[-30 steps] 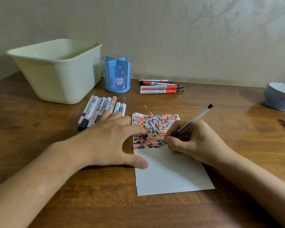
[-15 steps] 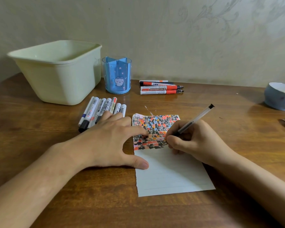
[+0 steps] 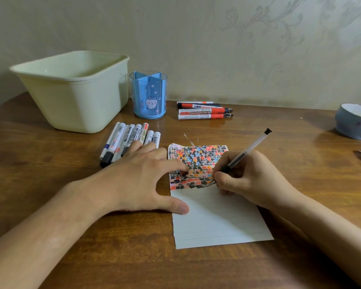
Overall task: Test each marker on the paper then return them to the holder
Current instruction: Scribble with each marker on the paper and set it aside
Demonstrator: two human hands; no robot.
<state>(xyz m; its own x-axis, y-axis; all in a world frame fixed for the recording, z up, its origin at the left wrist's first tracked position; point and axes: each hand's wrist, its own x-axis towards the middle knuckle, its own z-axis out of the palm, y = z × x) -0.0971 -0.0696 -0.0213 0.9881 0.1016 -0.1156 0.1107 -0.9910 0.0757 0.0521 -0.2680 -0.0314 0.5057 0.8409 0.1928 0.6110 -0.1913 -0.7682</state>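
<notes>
Soft, dim, warm indoor light falls from about 11 o'clock, with faint shadows toward 4 o'clock beside the right hand (image 3: pixel 252 176). The table (image 3: pixel 279 130) shows mild sheen near 1 o'clock. Wide-angle bending curves the edges; detail is slightly soft throughout.

A home room is showing here: patterned wallpaper (image 3: pixel 279 38) is backing a wooden counter (image 3: pixel 279 130) carrying a ceramic bowl (image 3: pixel 352 122).

Wooden table (image 3: pixel 258 265), lined paper (image 3: pixel 217 222), cream bin (image 3: pixel 77 101), blue holder (image 3: pixel 148 97), two marker groups (image 3: pixel 131 138) (image 3: pixel 202 110), blue bowl (image 3: pixel 352 122)
</notes>
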